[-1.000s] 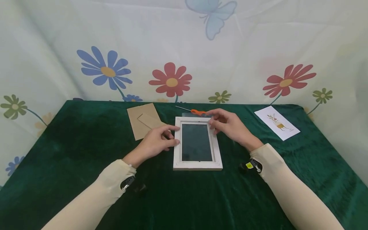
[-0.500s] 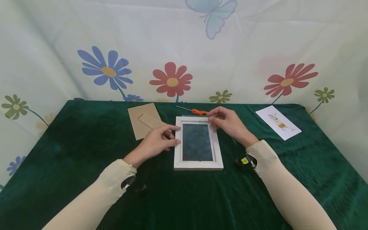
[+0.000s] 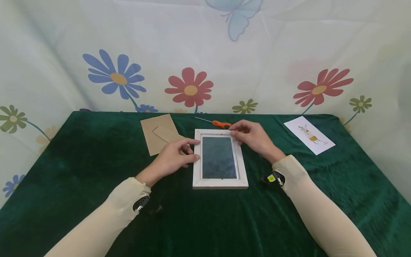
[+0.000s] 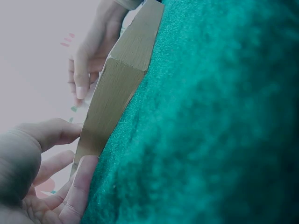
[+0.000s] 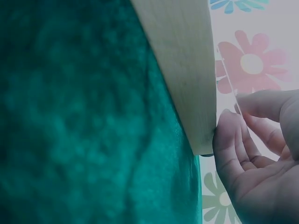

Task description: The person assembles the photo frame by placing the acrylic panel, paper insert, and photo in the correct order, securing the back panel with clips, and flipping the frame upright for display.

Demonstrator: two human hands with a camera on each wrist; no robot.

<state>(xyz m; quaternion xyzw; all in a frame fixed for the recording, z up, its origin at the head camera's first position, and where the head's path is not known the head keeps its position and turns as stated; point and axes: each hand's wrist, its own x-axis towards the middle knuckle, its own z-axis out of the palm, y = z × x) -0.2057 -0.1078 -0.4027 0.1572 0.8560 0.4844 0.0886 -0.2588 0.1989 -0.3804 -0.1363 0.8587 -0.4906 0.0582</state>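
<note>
A white wooden picture frame (image 3: 219, 184) lies on the green cloth, and its pale bare wood sides show in both wrist views. My left hand (image 3: 168, 157) holds its left side, with thumb and fingers against the edge. Over the frame's opening is a thin clear pane (image 3: 219, 157) with a hazy shine. At the far right corner my right hand (image 3: 255, 137) pinches this pane. In the right wrist view the pane's thin edge (image 5: 228, 72) stands slightly up from the frame, between thumb and fingers.
A brown backing board (image 3: 152, 137) with a stand flap lies behind my left hand. Beyond the frame is an orange-handled screwdriver (image 3: 221, 124). A white card with a printed plant drawing (image 3: 309, 135) lies at the right. A flowered curtain (image 3: 257, 64) hangs behind the table.
The clear pane, which stuck out past the frame's far edge, has shifted toward me and now lies over the opening. My right hand moved slightly left with it. The left hand stays put.
</note>
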